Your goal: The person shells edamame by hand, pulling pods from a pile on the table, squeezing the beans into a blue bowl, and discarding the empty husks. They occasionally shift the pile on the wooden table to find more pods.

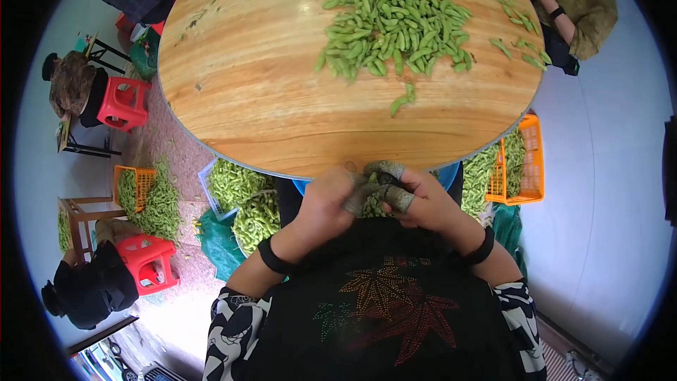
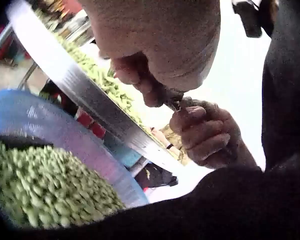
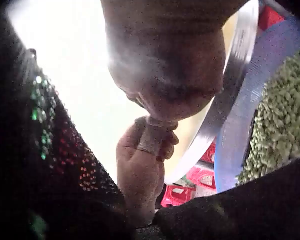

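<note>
Both hands meet at the near edge of the round wooden table (image 1: 247, 127). My left hand (image 1: 326, 201) and right hand (image 1: 429, 203) pinch a small green bean pod (image 1: 372, 178) between their fingertips; the fingers mostly hide it. Worn greyish covers wrap several of the fingertips. Beneath the hands stands a blue basin (image 2: 107, 165), holding many shelled green beans (image 2: 55, 192). A heap of green pods (image 1: 395, 21) spreads over the far half of the table, and a few loose pods (image 1: 403, 101) lie closer to me.
Orange crates (image 1: 534, 162) of pods stand at right and left on the floor. A pale basket (image 1: 211, 190) of pods sits left of my legs, beside a green bag (image 1: 220, 243). Red stools (image 1: 123, 102) and seated people are at left; another person (image 1: 585, 7) sits across right.
</note>
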Demonstrator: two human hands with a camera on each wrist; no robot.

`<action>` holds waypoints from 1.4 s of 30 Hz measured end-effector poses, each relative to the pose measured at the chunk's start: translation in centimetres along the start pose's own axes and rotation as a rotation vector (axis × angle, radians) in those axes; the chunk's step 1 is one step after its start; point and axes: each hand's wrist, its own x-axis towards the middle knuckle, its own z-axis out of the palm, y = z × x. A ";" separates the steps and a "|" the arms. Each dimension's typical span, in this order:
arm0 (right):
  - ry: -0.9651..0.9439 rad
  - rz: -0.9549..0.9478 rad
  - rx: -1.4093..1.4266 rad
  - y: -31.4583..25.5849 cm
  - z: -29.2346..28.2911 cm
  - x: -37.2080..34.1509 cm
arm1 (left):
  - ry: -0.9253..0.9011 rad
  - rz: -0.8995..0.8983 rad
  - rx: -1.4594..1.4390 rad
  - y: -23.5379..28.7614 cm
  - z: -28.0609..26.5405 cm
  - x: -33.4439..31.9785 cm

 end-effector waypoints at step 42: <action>0.336 -0.411 -0.979 4.0 -0.2 -1.0 | -0.361 -0.512 -0.337 0.3 -0.8 -2.7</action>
